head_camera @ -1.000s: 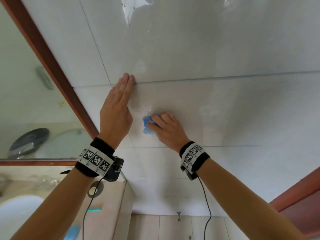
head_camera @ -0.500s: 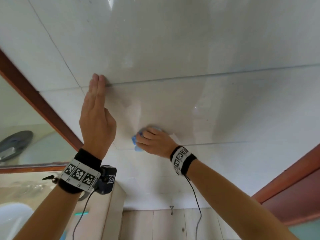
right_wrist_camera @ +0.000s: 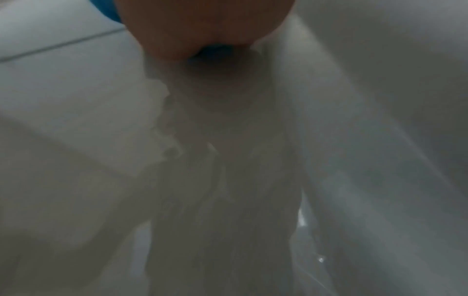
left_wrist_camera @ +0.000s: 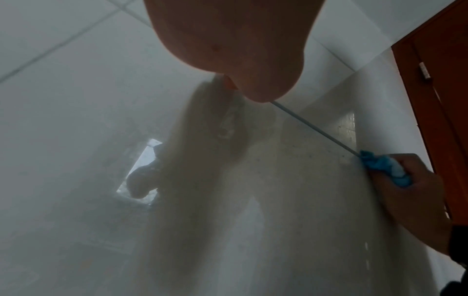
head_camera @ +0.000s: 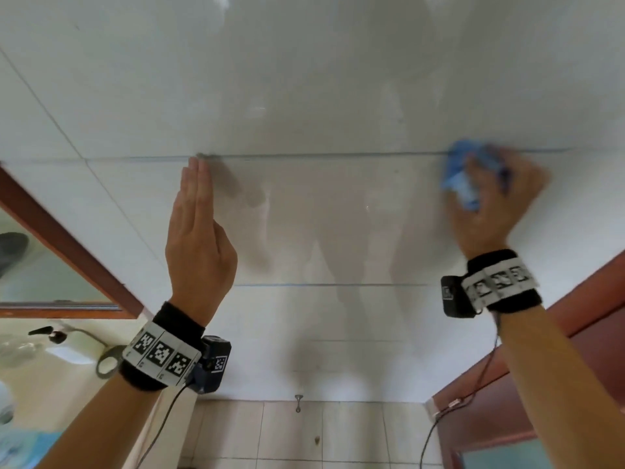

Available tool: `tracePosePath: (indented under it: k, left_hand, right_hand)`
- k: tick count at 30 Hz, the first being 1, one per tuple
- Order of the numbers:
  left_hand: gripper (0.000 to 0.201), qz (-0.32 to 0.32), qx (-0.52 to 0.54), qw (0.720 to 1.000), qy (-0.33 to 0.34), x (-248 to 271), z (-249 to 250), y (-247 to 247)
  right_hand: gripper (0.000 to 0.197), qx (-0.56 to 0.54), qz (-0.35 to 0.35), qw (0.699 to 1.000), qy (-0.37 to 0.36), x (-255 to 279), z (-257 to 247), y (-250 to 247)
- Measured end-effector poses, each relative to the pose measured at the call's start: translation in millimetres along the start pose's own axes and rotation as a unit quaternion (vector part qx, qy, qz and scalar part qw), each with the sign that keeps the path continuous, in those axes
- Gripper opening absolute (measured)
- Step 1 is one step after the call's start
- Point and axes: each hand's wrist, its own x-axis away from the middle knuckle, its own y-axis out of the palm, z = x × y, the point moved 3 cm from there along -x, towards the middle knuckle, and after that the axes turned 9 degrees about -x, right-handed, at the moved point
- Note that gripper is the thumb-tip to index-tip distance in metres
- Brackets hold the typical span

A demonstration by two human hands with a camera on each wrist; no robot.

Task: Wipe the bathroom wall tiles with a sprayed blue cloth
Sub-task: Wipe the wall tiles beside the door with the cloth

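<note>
Glossy white wall tiles [head_camera: 321, 106] fill the head view, with a horizontal grout line running across the middle. My right hand [head_camera: 487, 198] grips a crumpled blue cloth [head_camera: 460, 177] and presses it to the tiles at that grout line, far right; the picture is blurred there. The cloth [left_wrist_camera: 385, 168] and the right hand [left_wrist_camera: 415, 192] also show in the left wrist view. A sliver of blue cloth [right_wrist_camera: 217, 51] peeks under the palm in the right wrist view. My left hand [head_camera: 196, 211] lies flat on the wall with straight fingers [head_camera: 194, 177], tips at the grout line.
A brown mirror frame [head_camera: 67, 245] slants at the left, with a washbasin counter [head_camera: 50, 374] below it. A brown door frame [head_camera: 575, 299] stands at the right. A small metal hook [head_camera: 298, 402] hangs low on the wall above beige tiles.
My right hand has swept the blue cloth from beside the left hand far to the right and up to the grout line. The left hand stays flat on the wall.
</note>
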Motion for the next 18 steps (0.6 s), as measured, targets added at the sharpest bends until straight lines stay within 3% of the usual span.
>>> tracePosePath:
  k: [2, 4, 9, 12, 14, 18]
  left_hand:
    - [0.081, 0.001, 0.003, 1.000, 0.001, -0.8, 17.0, 3.4]
    - [0.081, -0.002, 0.005, 1.000, 0.008, -0.8, 33.9, 7.3]
    - [0.078, -0.012, 0.003, 1.000, 0.000, 7.3, 41.7, 8.7]
    - [0.076, -0.013, 0.002, 1.000, -0.009, 12.2, 31.9, 5.1]
    - [0.076, -0.016, 0.005, 1.000, -0.010, 15.0, 22.0, 1.5]
    - [0.074, -0.011, 0.007, 1.000, -0.004, 15.2, -1.6, -10.9]
  right_hand:
    - [0.016, 0.021, 0.105, 0.992, 0.067, -18.7, 25.8, -28.7]
    - [0.010, 0.042, 0.151, 0.984, 0.089, -22.5, 42.9, -45.7]
    - [0.006, 0.032, 0.242, 0.936, 0.253, 4.5, 35.9, -26.2]
    - [0.005, 0.009, 0.293, 0.909, 0.296, 8.0, 7.9, -2.6]
    - [0.007, -0.011, 0.281, 0.918, 0.280, 7.3, -22.6, 17.2]
    - [0.016, -0.064, 0.155, 0.967, 0.191, 11.6, -106.1, 77.2]
